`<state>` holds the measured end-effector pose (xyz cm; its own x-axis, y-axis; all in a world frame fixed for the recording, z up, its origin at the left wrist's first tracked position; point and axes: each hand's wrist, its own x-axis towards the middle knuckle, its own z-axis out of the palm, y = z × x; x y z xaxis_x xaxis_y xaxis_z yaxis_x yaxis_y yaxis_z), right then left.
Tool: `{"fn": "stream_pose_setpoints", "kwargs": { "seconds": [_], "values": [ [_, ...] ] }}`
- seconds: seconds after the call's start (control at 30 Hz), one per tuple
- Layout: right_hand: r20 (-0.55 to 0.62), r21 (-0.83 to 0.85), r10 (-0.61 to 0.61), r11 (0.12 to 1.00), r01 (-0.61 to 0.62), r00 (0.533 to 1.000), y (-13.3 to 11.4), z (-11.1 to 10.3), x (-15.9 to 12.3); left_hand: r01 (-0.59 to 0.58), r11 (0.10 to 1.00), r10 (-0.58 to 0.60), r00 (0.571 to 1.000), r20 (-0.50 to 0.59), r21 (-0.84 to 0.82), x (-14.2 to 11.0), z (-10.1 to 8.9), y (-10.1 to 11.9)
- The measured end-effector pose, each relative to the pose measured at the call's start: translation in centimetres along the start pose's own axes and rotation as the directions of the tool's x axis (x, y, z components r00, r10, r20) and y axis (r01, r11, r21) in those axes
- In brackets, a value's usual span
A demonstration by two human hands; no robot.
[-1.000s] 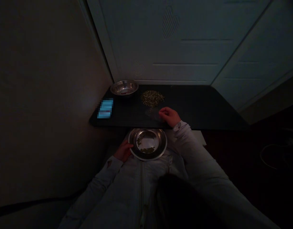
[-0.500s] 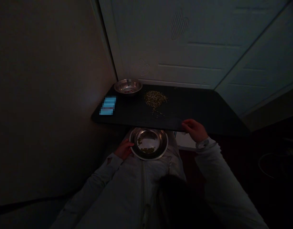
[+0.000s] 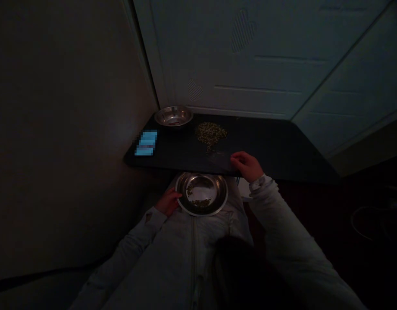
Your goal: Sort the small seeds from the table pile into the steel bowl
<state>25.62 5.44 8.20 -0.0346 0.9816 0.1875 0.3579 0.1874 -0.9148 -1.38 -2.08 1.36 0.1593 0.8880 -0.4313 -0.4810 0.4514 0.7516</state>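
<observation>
The scene is very dim. My left hand point(image 3: 168, 202) grips the left rim of a steel bowl point(image 3: 221, 197) held against my lap, just below the table's front edge; a few small greenish seeds lie in it. My right hand point(image 3: 247, 165) rests on the black table point(image 3: 282, 150) near its front edge, fingers curled downward, to the right of a thin trail of seeds. The main seed pile point(image 3: 211, 131) lies further back. Whether the right hand holds any seeds is not visible.
A second steel bowl point(image 3: 173, 116) stands at the table's back left corner. A pixelated blue rectangle point(image 3: 146, 143) lies at the left edge. A wall is on the left, white panelled doors behind, dark floor with a cable at right.
My right hand first moved right along the front edge, then came back left and forward onto the table near the seed trail. The left hand and bowl stayed still.
</observation>
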Motion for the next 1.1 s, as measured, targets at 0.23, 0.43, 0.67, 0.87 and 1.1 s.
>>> {"fn": "stream_pose_setpoints", "kwargs": {
  "seconds": [0.23, 0.43, 0.67, 0.87, 1.1],
  "values": [
    [0.004, -0.169, -0.067, 0.983, 0.067, 0.998, -0.3, 3.8, 2.8, 0.002, 1.000, -0.002, 1.000, -0.023, 0.001, 0.1, 0.1, -0.5],
    [0.099, -0.231, -0.105, 0.965, 0.126, 0.990, -0.5, 4.4, 2.9, -0.001, 1.000, 0.001, 1.000, -0.020, -0.005, -0.2, 0.4, -0.4],
    [0.263, -0.138, -0.070, 0.984, 0.109, 0.962, -0.8, 3.7, 2.2, 0.004, 1.000, -0.004, 1.000, -0.028, -0.002, -0.1, 0.5, -0.3],
    [0.311, -0.001, -0.057, 0.998, 0.060, 0.949, -0.7, 3.3, 2.3, 0.012, 1.000, -0.012, 1.000, -0.021, -0.012, 0.1, 0.2, -0.4],
    [-0.053, 0.066, -0.006, 0.998, 0.009, 0.999, 0.2, 1.5, 2.8, 0.012, 1.000, -0.012, 1.000, -0.027, -0.010, 0.1, 0.1, -0.4]
  ]
}}
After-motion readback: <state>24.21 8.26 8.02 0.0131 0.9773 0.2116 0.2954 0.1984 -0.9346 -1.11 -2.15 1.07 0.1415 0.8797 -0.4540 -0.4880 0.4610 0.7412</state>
